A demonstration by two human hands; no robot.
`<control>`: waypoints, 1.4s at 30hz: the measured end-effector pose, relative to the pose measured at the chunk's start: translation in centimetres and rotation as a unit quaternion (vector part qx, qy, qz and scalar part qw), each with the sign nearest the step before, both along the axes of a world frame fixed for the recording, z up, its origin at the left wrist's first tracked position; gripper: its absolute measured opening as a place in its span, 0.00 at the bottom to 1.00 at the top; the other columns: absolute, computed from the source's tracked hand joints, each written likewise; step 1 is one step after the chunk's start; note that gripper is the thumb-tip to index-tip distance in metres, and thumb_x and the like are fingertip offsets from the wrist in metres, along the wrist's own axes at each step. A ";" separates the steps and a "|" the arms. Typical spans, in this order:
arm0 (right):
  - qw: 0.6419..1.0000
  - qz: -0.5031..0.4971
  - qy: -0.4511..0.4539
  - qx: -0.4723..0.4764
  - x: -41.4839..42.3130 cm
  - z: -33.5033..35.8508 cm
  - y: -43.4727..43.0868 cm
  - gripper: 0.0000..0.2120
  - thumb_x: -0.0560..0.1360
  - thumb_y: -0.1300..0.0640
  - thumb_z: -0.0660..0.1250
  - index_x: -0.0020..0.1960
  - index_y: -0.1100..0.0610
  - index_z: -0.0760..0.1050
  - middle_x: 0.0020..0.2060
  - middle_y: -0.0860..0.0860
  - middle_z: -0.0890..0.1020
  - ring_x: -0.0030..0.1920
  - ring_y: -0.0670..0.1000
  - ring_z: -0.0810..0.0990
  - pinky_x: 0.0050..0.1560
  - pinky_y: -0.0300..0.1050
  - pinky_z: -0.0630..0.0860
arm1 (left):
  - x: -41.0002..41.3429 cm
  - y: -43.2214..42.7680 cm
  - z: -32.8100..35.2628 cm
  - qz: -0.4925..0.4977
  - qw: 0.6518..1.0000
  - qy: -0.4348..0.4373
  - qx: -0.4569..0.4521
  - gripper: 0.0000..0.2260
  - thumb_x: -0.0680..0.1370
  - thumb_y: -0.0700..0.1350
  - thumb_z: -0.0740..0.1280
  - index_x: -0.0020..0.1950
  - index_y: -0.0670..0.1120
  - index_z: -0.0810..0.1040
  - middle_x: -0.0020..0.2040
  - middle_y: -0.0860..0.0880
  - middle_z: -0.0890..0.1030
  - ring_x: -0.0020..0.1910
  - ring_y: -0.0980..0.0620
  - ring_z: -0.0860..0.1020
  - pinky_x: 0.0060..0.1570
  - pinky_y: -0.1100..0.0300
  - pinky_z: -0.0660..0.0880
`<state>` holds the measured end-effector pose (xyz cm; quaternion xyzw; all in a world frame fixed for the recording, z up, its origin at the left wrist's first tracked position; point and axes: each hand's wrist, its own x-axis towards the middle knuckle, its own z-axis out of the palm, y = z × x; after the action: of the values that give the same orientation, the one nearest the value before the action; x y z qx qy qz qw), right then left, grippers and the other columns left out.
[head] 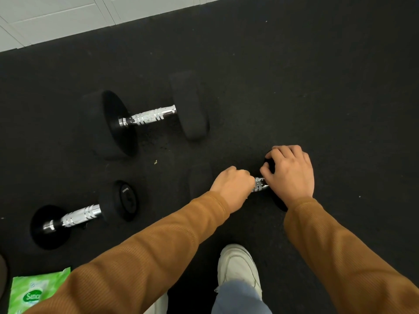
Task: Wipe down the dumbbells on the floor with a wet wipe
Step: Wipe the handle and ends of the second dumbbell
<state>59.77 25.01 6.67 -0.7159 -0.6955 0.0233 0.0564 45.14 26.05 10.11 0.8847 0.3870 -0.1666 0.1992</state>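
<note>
In the head view 3 dumbbells lie on the black rubber floor. The big dumbbell is up and left of the middle. The small dumbbell lies at the lower left, well apart from the hands. The near dumbbell lies in the middle, just above a white shoe. The left hand is closed in a fist round its chrome handle, with the fingers pressed together; whether anything more is inside the fist is hidden. The right hand lies on the right head of the same dumbbell, with its fingers curled over the top edge and the thumb on the inner face, so it grips the head. Both arms wear brown sleeves. A green packet of wipes lies in the lower left corner, near the small dumbbell.
</note>
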 end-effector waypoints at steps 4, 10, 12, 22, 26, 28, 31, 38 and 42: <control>1.000 0.001 -0.004 0.002 0.0 0.0 -0.1 0.10 0.72 0.55 0.68 0.50 0.58 0.79 0.50 0.54 0.82 0.54 0.57 0.76 0.52 0.53 0.73 | 0.4 0.0 -0.3 -0.008 1.000 -0.024 0.017 0.12 0.78 0.41 0.64 0.61 0.44 0.75 0.55 0.46 0.77 0.51 0.48 0.75 0.55 0.56 0.70; 1.000 -0.003 0.010 0.016 0.1 -0.2 0.1 0.09 0.71 0.56 0.68 0.48 0.58 0.80 0.47 0.54 0.82 0.52 0.57 0.76 0.50 0.54 0.73 | 0.1 0.5 -0.2 0.090 0.996 -0.011 -0.013 0.11 0.76 0.42 0.66 0.59 0.45 0.77 0.54 0.46 0.78 0.53 0.47 0.76 0.50 0.56 0.71; 1.000 -0.003 0.011 0.023 0.0 -0.2 0.1 0.08 0.70 0.56 0.69 0.47 0.59 0.80 0.46 0.54 0.82 0.51 0.58 0.76 0.49 0.53 0.73 | -0.2 1.1 0.2 0.140 0.990 0.001 -0.026 0.12 0.75 0.42 0.67 0.58 0.46 0.77 0.53 0.45 0.79 0.52 0.46 0.77 0.47 0.56 0.72; 0.999 0.000 0.009 0.040 0.1 -0.4 -0.2 0.08 0.69 0.57 0.69 0.47 0.59 0.80 0.46 0.54 0.82 0.50 0.57 0.77 0.48 0.53 0.73 | -0.5 2.1 0.4 0.159 0.984 0.023 -0.083 0.14 0.77 0.39 0.65 0.62 0.45 0.74 0.56 0.43 0.76 0.55 0.45 0.74 0.48 0.55 0.73; 0.999 0.000 0.011 0.047 0.1 -0.5 -0.2 0.08 0.69 0.57 0.69 0.46 0.59 0.80 0.46 0.54 0.83 0.50 0.58 0.77 0.47 0.53 0.74 | -0.8 2.6 0.7 0.137 0.985 0.068 -0.085 0.12 0.77 0.38 0.65 0.60 0.43 0.75 0.55 0.43 0.77 0.51 0.47 0.75 0.46 0.56 0.73; 0.999 0.001 0.010 0.045 0.1 -0.5 -0.2 0.08 0.69 0.56 0.69 0.46 0.59 0.80 0.46 0.54 0.83 0.50 0.58 0.77 0.48 0.53 0.73 | -0.7 2.6 0.7 0.129 0.985 0.064 -0.093 0.13 0.77 0.38 0.65 0.61 0.43 0.74 0.55 0.43 0.76 0.52 0.46 0.75 0.47 0.56 0.73; 0.999 0.002 0.005 0.039 0.1 -0.5 -0.2 0.08 0.70 0.56 0.69 0.47 0.59 0.80 0.47 0.54 0.82 0.51 0.58 0.77 0.48 0.53 0.73 | -0.5 2.6 0.5 0.140 0.982 0.043 -0.118 0.15 0.76 0.38 0.65 0.63 0.45 0.73 0.57 0.43 0.74 0.55 0.46 0.74 0.49 0.56 0.73; 0.999 -0.001 0.015 0.048 0.1 -0.5 -0.1 0.09 0.70 0.57 0.69 0.48 0.59 0.79 0.46 0.54 0.82 0.50 0.57 0.77 0.48 0.53 0.73 | -0.6 3.2 -0.2 0.148 0.980 0.043 -0.128 0.15 0.76 0.37 0.65 0.62 0.45 0.74 0.57 0.43 0.75 0.53 0.46 0.76 0.49 0.55 0.75; 0.996 -0.007 0.036 0.079 0.1 -0.7 -0.2 0.07 0.69 0.58 0.69 0.46 0.59 0.79 0.43 0.53 0.82 0.48 0.57 0.78 0.47 0.51 0.74 | 0.0 2.8 -1.2 0.158 0.978 -0.018 -0.139 0.15 0.77 0.37 0.63 0.62 0.50 0.75 0.58 0.45 0.75 0.54 0.46 0.76 0.51 0.53 0.77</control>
<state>59.92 24.82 6.01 -0.7129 -0.6875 -0.0059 0.1380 45.14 28.85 8.89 0.7793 0.4911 -0.1694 0.3506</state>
